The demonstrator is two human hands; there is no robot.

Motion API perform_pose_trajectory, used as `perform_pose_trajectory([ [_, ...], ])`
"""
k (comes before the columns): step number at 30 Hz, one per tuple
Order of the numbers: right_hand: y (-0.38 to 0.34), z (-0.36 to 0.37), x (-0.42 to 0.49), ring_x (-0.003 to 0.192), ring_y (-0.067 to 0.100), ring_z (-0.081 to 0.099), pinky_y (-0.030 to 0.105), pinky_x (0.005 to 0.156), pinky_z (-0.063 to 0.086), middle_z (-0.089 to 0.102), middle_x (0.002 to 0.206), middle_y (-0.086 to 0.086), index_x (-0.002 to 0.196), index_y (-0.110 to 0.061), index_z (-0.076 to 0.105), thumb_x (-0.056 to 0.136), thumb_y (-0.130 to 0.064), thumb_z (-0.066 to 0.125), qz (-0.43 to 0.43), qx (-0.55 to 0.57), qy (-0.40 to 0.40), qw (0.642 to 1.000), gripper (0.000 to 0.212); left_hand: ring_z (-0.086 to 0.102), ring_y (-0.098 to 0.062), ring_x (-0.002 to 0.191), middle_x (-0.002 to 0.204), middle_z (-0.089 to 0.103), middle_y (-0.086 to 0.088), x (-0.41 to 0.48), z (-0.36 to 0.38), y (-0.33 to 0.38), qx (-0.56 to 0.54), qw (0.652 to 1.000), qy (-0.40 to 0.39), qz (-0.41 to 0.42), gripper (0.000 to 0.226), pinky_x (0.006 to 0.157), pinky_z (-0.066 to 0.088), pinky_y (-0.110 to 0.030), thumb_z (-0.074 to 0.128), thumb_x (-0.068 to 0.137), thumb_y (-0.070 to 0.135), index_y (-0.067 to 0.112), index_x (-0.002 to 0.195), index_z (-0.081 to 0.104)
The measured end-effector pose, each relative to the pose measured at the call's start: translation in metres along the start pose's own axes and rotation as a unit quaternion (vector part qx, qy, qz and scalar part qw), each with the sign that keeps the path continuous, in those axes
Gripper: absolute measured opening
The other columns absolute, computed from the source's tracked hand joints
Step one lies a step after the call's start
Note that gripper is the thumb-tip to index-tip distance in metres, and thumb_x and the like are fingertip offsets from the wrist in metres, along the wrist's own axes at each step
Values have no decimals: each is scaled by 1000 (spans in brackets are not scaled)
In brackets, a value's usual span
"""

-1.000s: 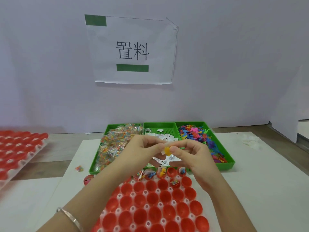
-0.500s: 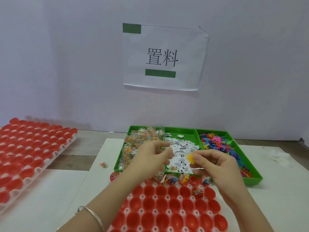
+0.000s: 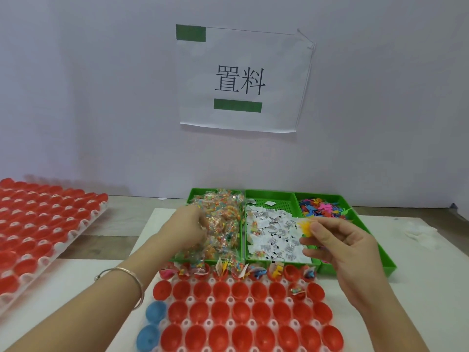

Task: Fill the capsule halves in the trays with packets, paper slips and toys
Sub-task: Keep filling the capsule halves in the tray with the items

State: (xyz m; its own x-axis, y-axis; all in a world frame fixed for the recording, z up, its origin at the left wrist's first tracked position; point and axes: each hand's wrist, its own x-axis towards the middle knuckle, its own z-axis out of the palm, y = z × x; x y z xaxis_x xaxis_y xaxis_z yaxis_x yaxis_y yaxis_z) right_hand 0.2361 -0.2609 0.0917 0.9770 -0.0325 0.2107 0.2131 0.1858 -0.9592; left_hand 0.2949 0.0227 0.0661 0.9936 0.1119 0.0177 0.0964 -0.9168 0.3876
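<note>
I am looking down from the head camera at a white work table. The person's left hand [image 3: 186, 227] reaches into the left compartment of a green sorting tray [image 3: 380, 262]. Its fingers are sunk in a heap of clear candy packets [image 3: 223, 224], and I cannot tell whether they grip one. A silver bracelet [image 3: 127, 278] sits on that wrist.

The right hand [image 3: 340, 240] hovers over the middle compartment, which holds white paper slips [image 3: 274, 235]. Thumb and forefinger pinch a small yellow toy [image 3: 304, 226], with the other fingers loosely curled. The right compartment holds a pile of colourful plastic toys [image 3: 322, 208].

Just in front of the green tray lies a white capsule tray [image 3: 230, 300] full of open red capsule halves [image 3: 241, 311]. The row nearest the green tray already has packets, slips and toys in it, as does one half [image 3: 297, 292] in the next row. Two blue capsule halves [image 3: 155, 311] sit at the tray's left edge.

A second tray of red halves [image 3: 38, 224] lies well apart on the left. A paper sign [image 3: 243, 80] with two Chinese characters hangs on the wall.
</note>
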Motion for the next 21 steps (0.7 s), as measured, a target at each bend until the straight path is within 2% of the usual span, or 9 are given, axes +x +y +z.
perform_pose_trajectory([
  [4,-1,-1,1,66,24,71,25,53,57,74,76,11,80,-18,78,72,-16,70,3,0,8,1000,11,65,-13,94,112,71,-3,2,-13,-11,-132,991,37,-10,23,83,54,-29,64,88,7,14,109,72],
  [8,-5,2,-2,65,23,71,25,53,56,74,76,9,81,-20,78,70,-19,71,3,10,-4,1000,13,64,-8,89,96,71,6,-9,-23,-5,-182,976,118,17,12,79,46,-23,64,91,17,19,97,75],
  [10,-8,4,-4,65,23,71,26,51,56,74,76,9,80,-20,79,66,-22,72,4,20,-9,1000,15,65,-9,85,89,71,9,-20,-26,7,-253,957,141,19,11,77,48,-23,64,92,16,20,95,74],
  [11,-10,7,-6,65,24,71,26,51,56,74,76,9,79,-19,78,64,-24,74,8,26,-13,1000,17,68,-12,81,87,73,5,-29,-28,15,-331,933,142,11,10,74,54,-27,64,92,14,19,94,73],
  [13,-13,12,-9,65,24,71,27,49,56,73,78,11,79,-18,78,58,-27,75,20,35,-25,999,23,73,-20,77,83,75,-5,-53,-30,33,-512,851,117,-7,10,65,59,-29,68,88,11,12,96,73],
  [15,-18,19,-16,68,26,72,26,49,55,73,79,12,80,-15,78,55,-31,79,36,42,-53,997,29,74,-26,81,85,75,-11,-83,-33,50,-643,764,54,-10,18,60,59,-27,77,72,14,8,90,76],
  [16,-22,22,-20,69,27,72,26,49,55,73,79,13,81,-13,78,53,-33,84,43,43,-77,995,35,74,-27,82,87,75,-13,-97,-34,56,-680,733,16,-6,24,59,58,-27,79,64,18,8,86,77],
  [18,-30,27,-28,72,25,72,27,50,55,73,81,12,83,-12,78,46,-41,92,48,42,-127,990,50,73,-23,76,84,74,-12,-120,-36,65,-713,700,-27,8,30,56,56,-25,80,56,21,10,84,78],
  [21,-40,37,-41,69,15,69,27,50,55,73,79,7,83,-13,78,46,-48,92,36,59,-174,982,52,66,-13,61,75,71,-6,-143,-39,73,-732,682,-8,12,28,48,51,-21,78,53,21,13,80,79],
])
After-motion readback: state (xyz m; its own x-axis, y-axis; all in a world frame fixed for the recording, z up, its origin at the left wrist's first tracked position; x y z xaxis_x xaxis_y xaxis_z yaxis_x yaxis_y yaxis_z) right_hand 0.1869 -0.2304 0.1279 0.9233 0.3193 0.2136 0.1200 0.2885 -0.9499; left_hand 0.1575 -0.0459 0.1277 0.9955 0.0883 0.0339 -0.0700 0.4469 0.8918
